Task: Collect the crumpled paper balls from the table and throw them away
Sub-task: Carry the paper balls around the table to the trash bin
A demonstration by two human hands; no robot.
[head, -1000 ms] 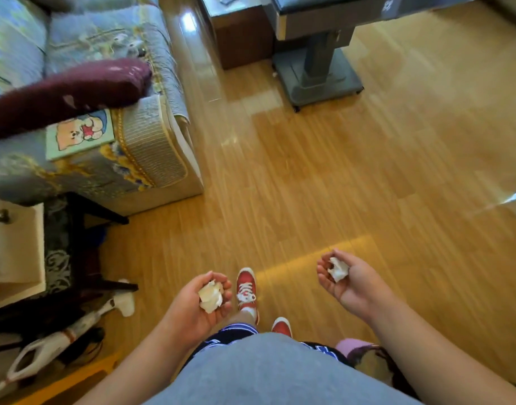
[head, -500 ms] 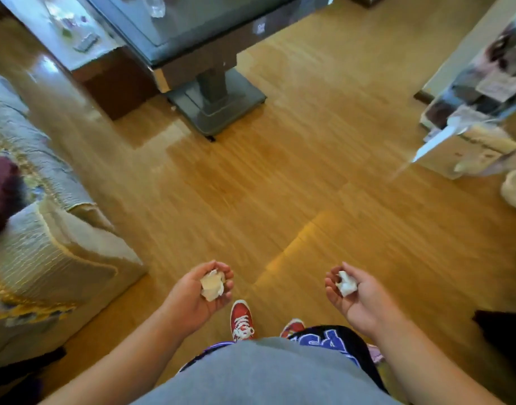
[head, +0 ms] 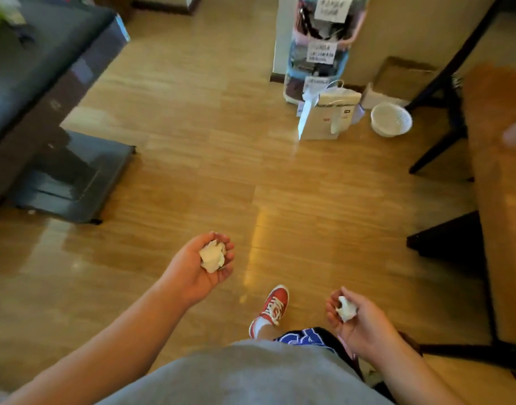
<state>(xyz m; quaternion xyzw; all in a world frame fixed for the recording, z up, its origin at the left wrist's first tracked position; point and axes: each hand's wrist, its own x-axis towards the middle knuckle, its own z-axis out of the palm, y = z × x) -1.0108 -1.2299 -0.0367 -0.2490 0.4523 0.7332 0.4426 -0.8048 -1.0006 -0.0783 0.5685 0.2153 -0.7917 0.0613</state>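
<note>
My left hand (head: 201,270) is palm up at lower centre, its fingers curled round a crumpled white paper ball (head: 212,256). My right hand (head: 359,323) is lower and to the right, palm up too, cupping a smaller paper ball (head: 345,308) in curled fingers. Both hands hover over the wooden floor. A small white round bin (head: 391,119) stands on the floor at the upper right, far ahead of both hands.
A dark pedestal table (head: 31,92) with its base (head: 72,179) fills the left. A paper bag (head: 327,115) and a stacked rack (head: 318,48) stand by the wall ahead. A wooden table (head: 502,176) with dark legs lines the right. My red shoe (head: 273,306) steps forward.
The view has swung right: the sofa is gone from sight, the dark table has slid left, and the bag, bin and wooden table have come into view. Both hands still hold their paper balls.
</note>
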